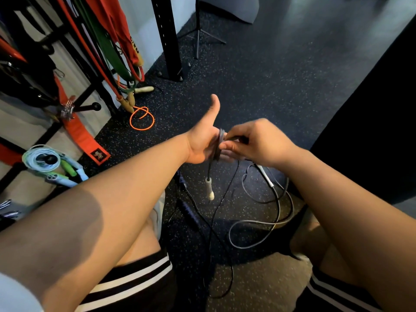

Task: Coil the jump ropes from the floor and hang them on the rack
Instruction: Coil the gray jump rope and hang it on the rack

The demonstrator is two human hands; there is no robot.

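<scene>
My left hand (203, 140) is held out flat with the thumb up, and several turns of a grey jump rope (219, 143) are wrapped round its palm. One white handle (209, 188) of that rope dangles below the hand. My right hand (252, 140) pinches the rope right beside the coil. The rest of the grey rope (261, 224) lies in loose loops on the floor with its other white handle (265, 175). A thin black rope (211, 239) with dark handles trails on the floor between my knees.
The black rack (87, 106) stands at the left with red and green bands hanging from it. A coiled light-blue rope (42, 159) hangs on a peg at lower left. An orange rope (141, 119) lies looped on the floor by the rack. A black post (168, 41) rises ahead.
</scene>
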